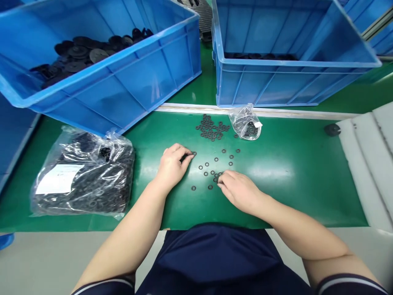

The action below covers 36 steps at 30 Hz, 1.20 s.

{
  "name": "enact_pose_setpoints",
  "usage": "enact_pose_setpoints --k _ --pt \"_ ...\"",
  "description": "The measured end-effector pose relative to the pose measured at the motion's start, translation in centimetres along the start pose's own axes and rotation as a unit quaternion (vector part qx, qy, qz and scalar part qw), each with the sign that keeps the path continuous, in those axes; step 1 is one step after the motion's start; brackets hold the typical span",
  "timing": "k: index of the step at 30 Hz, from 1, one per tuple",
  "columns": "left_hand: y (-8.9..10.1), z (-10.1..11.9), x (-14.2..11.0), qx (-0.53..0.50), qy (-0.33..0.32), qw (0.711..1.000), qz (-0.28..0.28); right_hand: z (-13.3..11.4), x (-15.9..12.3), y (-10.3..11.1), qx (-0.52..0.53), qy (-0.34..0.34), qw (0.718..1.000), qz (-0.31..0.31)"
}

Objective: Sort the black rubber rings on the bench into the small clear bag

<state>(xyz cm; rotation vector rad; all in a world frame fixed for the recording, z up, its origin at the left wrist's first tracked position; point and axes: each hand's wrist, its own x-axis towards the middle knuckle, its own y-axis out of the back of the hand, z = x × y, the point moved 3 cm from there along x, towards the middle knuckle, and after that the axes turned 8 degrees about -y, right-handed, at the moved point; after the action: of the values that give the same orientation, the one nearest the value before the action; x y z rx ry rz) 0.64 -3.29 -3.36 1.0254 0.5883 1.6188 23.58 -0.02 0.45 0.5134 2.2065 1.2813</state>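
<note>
Black rubber washers [215,176] sit at your right hand's [239,190] narrow grip. Your left hand's [175,166] grip is curled; whether it holds anything cannot be told.

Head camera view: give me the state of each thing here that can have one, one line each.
Left hand, curled, fingertips near scattered black rings
Right hand, fingertips at clustered rings
Large plastic bag, full of rings
Small plastic bag, partly filled
Left blue crate, holding black discs
Right blue crate, few dark pieces inside
</note>
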Motion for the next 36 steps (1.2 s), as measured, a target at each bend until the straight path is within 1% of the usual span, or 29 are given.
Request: enact_pose_setpoints --k 3,8,10,12,15,19,21,23,25,27,28,29,31,32,33,34,36 --pt "-0.1 0.2 0.0 -0.003 -0.005 1.000 0.003 1.8 0.0 1.1 0.045 -0.032 0.998 0.005" --pt "-0.2 0.1 -0.1 -0.011 -0.018 1.000 0.006 5.1 0.8 1.5 0.029 -0.113 0.993 0.004" --pt "-0.3 0.1 0.0 -0.002 -0.017 1.000 -0.001 5.7 1.0 1.5 0.025 -0.135 0.990 0.018" --pt "-0.4 0.3 0.2 0.007 -0.020 1.000 -0.008 5.9 1.1 1.5 0.025 -0.142 0.989 0.030" --pt "-0.6 1.0 0.4 0.019 -0.030 0.999 -0.019 5.7 0.9 1.7 0.047 -0.126 0.990 0.029" --pt "-0.9 2.1 0.8 0.019 -0.040 0.997 -0.056 4.7 0.3 1.8 0.080 -0.042 0.996 -0.017" --pt "-0.9 2.3 1.0 0.024 -0.034 0.997 -0.065 4.3 0.1 1.7 0.074 -0.016 0.997 -0.016" --pt "-0.6 2.2 1.1 0.029 -0.013 0.998 -0.054 4.3 0.1 1.7 0.070 -0.014 0.997 -0.004" --pt "0.2 2.0 0.6 0.024 0.012 0.999 -0.035 4.8 0.3 1.7 0.082 -0.024 0.996 0.012" --pt "1.0 2.0 -0.7 0.001 0.011 0.999 -0.041 6.0 0.7 2.1 0.111 -0.037 0.992 0.050" --pt "1.4 2.2 -1.7 -0.015 -0.003 0.998 -0.059 6.8 0.9 2.4 0.126 -0.049 0.987 0.087" --pt "1.7 2.4 -2.7 -0.031 -0.024 0.996 -0.083 7.8 1.1 2.8 0.135 -0.067 0.979 0.135" --pt "2.1 3.0 -4.7 -0.052 -0.069 0.988 -0.127 9.9 1.7 3.4 0.130 -0.115 0.955 0.240" --pt "2.2 3.3 -5.5 -0.054 -0.088 0.985 -0.140 10.7 2.0 3.7 0.115 -0.138 0.942 0.283" --pt "2.2 3.6 -6.1 -0.051 -0.103 0.983 -0.145 11.4 2.4 3.9 0.096 -0.156 0.932 0.312" --pt "2.1 3.9 -6.4 -0.045 -0.113 0.982 -0.147 11.9 2.9 4.1 0.075 -0.170 0.927 0.326" --pt "1.7 4.4 -6.2 -0.035 -0.121 0.981 -0.150 12.3 4.2 4.4 0.029 -0.196 0.928 0.315"
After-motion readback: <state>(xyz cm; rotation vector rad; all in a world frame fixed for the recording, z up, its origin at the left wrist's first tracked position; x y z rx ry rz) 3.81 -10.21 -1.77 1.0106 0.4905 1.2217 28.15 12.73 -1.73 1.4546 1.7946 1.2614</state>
